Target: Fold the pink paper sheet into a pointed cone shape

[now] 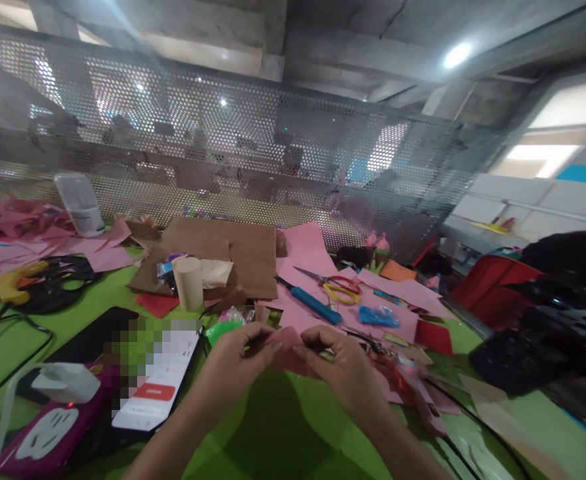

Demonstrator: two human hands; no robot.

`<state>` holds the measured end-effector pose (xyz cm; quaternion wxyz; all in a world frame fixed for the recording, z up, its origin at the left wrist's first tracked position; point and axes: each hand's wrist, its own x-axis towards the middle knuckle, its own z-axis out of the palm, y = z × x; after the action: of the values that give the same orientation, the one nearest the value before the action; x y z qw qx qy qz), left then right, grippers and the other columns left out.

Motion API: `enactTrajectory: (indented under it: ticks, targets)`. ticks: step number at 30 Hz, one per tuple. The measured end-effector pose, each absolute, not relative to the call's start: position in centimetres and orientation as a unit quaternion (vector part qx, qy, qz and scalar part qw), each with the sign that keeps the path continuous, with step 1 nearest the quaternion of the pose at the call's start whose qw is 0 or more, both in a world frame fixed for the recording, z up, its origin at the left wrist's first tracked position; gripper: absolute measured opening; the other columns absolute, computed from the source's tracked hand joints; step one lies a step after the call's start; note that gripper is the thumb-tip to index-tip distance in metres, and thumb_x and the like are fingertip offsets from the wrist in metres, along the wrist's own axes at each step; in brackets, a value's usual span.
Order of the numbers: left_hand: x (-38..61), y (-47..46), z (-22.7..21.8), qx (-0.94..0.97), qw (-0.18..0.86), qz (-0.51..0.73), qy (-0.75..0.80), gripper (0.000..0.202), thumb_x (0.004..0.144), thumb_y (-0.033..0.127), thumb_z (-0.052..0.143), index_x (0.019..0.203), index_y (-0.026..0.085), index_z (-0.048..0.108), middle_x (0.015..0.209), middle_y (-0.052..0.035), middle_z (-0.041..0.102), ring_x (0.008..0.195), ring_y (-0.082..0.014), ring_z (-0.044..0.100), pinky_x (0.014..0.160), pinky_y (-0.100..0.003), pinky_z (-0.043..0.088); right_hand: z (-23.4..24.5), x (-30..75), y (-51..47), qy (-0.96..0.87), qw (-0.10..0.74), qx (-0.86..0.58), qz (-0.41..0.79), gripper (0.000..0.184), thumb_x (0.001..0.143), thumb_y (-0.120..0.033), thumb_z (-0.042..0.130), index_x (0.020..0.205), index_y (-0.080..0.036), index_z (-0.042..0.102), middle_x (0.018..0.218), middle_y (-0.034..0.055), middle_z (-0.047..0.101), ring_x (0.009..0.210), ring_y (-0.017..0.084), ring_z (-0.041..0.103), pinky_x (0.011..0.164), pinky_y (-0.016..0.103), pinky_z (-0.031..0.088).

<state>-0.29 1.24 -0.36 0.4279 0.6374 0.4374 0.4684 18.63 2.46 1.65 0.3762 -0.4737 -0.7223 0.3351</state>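
Note:
A small piece of pink paper [289, 353] is stretched between my two hands above the green tabletop [273, 433]. My left hand [245, 357] pinches its left edge between thumb and fingers. On the opposite edge, my right hand [330, 357] has the same kind of pinch. Just beyond my hands lie a blue-handled cutter [315, 305], scissors with red and yellow handles [340, 288] and a small blue plastic packet [379, 316]. Bright green plastic [224, 328] shows beside my left hand.
At left are a lit phone [157, 387], a purple power strip [47, 427] with a white plug, and a yellow glue gun [13, 283]. A cardboard tube [189, 283] stands by brown paper [250, 253]. A pink glue gun [420, 393] lies right. Behind rises a perforated metal screen [253, 153].

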Motion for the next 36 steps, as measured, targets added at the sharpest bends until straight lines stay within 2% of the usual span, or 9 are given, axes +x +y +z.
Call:
enactTrajectory:
  ticks: [2, 4, 8, 15, 20, 26, 32, 36]
  targets:
    - [-0.16, 1.08, -0.20, 0.642, 0.431, 0.463, 0.433, 0.020, 0.085, 0.031, 0.061, 0.100, 0.020, 0.069, 0.096, -0.0043, 0.071, 0.088, -0.0205, 0.062, 0.074, -0.027, 0.044, 1.43, 18.51, 2.24, -0.740, 0.357, -0.475, 0.313, 0.016, 0.082, -0.033, 0.064, 0.079, -0.018, 0.068, 0.078, 0.0036, 0.068, 0.075, 0.018, 0.062, 0.067, 0.027, 0.046]
    - [-0.04, 1.07, -0.20, 0.636, 0.443, 0.463, 0.430, 0.018, 0.084, 0.029, 0.062, 0.097, 0.019, 0.069, 0.095, -0.0044, 0.071, 0.089, -0.0207, 0.062, 0.077, -0.027, 0.044, 1.30, 18.39, 2.06, -0.756, 0.343, -0.474, 0.295, 0.011, 0.081, -0.028, 0.066, 0.081, -0.019, 0.070, 0.080, 0.0036, 0.070, 0.078, 0.019, 0.063, 0.070, 0.028, 0.046]
    - [-0.16, 1.49, -0.62, 0.601, 0.452, 0.489, 0.441, 0.016, 0.084, 0.032, 0.060, 0.080, 0.018, 0.067, 0.077, -0.0019, 0.066, 0.076, -0.0170, 0.057, 0.069, -0.025, 0.042, 1.45, 18.39, 2.07, -0.766, 0.333, -0.458, 0.303, 0.009, 0.080, -0.026, 0.068, 0.087, -0.020, 0.069, 0.083, 0.0020, 0.071, 0.079, 0.019, 0.064, 0.070, 0.027, 0.046]
    - [-0.49, 1.59, -0.42, 0.493, 0.508, 0.549, 0.444, 0.028, 0.081, 0.044, 0.064, 0.075, 0.017, 0.060, 0.068, 0.0026, 0.054, 0.064, -0.0119, 0.047, 0.058, -0.020, 0.035, 1.62, 18.68, 2.38, -0.739, 0.357, -0.460, 0.339, 0.014, 0.082, -0.033, 0.069, 0.079, -0.019, 0.067, 0.075, 0.0002, 0.067, 0.071, 0.015, 0.060, 0.064, 0.024, 0.045]
    - [-0.50, 1.47, -0.23, 0.501, 0.499, 0.540, 0.456, 0.028, 0.076, 0.044, 0.069, 0.078, 0.017, 0.063, 0.074, -0.0008, 0.060, 0.069, -0.0144, 0.051, 0.060, -0.021, 0.038, 1.67, 18.65, 2.29, -0.738, 0.371, -0.454, 0.335, 0.014, 0.081, -0.031, 0.070, 0.076, -0.018, 0.066, 0.072, -0.0004, 0.066, 0.068, 0.014, 0.059, 0.062, 0.023, 0.043]
    - [-0.65, 1.38, -0.64, 0.491, 0.520, 0.541, 0.443, 0.027, 0.081, 0.044, 0.067, 0.079, 0.017, 0.062, 0.075, 0.0006, 0.059, 0.070, -0.0130, 0.051, 0.062, -0.020, 0.037, 1.87, 18.70, 2.20, -0.734, 0.366, -0.465, 0.334, 0.019, 0.085, -0.033, 0.065, 0.073, -0.018, 0.066, 0.069, -0.0002, 0.064, 0.065, 0.014, 0.056, 0.060, 0.024, 0.041]
    - [-0.72, 1.47, -0.95, 0.515, 0.489, 0.539, 0.453, 0.023, 0.083, 0.040, 0.065, 0.081, 0.018, 0.065, 0.075, 0.0001, 0.061, 0.070, -0.0135, 0.052, 0.062, -0.021, 0.038, 1.78, 18.82, 2.22, -0.734, 0.371, -0.451, 0.347, 0.023, 0.087, -0.034, 0.062, 0.070, -0.018, 0.064, 0.067, -0.0009, 0.060, 0.064, 0.013, 0.053, 0.058, 0.023, 0.040]
    - [-0.73, 1.60, -0.86, 0.543, 0.442, 0.537, 0.470, 0.018, 0.082, 0.035, 0.065, 0.079, 0.018, 0.066, 0.072, 0.0007, 0.062, 0.070, -0.0144, 0.054, 0.063, -0.022, 0.039, 1.93, 18.66, 2.20, -0.741, 0.368, -0.441, 0.349, 0.018, 0.086, -0.034, 0.064, 0.079, -0.018, 0.067, 0.076, 0.0018, 0.065, 0.072, 0.016, 0.058, 0.065, 0.025, 0.044]
